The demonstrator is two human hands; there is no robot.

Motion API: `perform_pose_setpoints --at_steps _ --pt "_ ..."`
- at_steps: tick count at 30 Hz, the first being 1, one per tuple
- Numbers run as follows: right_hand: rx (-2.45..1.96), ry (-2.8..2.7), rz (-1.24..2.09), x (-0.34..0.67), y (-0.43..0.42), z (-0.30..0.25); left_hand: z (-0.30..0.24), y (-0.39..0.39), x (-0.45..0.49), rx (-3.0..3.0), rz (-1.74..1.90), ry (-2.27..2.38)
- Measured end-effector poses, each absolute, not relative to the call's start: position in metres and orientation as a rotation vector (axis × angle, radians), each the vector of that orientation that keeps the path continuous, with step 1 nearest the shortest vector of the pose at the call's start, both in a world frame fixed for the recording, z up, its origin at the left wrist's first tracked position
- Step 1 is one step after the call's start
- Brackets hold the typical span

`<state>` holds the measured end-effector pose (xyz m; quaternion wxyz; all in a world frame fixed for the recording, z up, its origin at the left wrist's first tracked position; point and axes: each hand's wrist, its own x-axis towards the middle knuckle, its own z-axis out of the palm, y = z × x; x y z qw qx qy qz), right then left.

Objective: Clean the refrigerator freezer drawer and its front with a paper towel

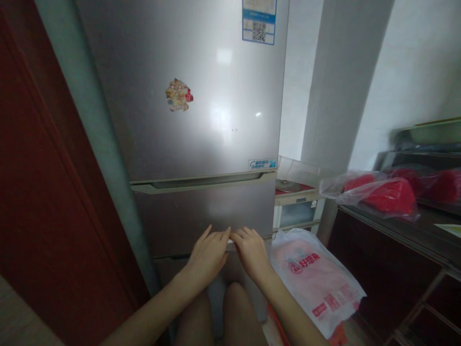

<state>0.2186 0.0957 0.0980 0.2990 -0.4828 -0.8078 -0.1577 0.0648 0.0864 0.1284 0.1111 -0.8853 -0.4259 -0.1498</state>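
Note:
A tall silver fridge (201, 120) stands in front of me, with a large upper door and a drawer front (205, 216) below it. My left hand (209, 254) and my right hand (252, 252) rest side by side at the lower edge of that drawer front. The left hand's fingers lie stretched out flat against it. The right hand's fingers curl over the edge. My bare knees (219, 317) show just below the hands.
A dark red wooden door (43, 192) stands at the left. A white and pink plastic bag (317, 278) lies on the floor right of the fridge. A dark counter (414, 230) at the right carries bagged red items (389, 194). A small white cabinet (297, 206) stands behind.

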Motion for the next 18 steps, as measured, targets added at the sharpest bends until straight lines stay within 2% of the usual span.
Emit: perform_pose_setpoints --at_steps 5,10,13,15,18 --pt "-1.129 -2.389 -0.473 0.213 0.087 0.09 0.109 0.101 0.057 -2.644 -0.182 -1.684" --pt "-1.019 -2.243 -0.119 0.221 0.092 0.074 0.082 0.121 0.051 -2.898 -0.269 -1.72" --pt "-0.944 -1.867 0.132 0.244 0.112 0.06 0.093 0.133 0.044 -2.973 -0.474 -1.757" --pt "-0.973 -1.569 0.246 0.266 0.134 0.047 0.117 0.138 0.042 -2.901 -0.746 -1.781" --pt "-1.051 -1.187 0.336 0.299 0.17 0.027 0.162 0.14 0.052 -2.701 -1.193 -1.501"
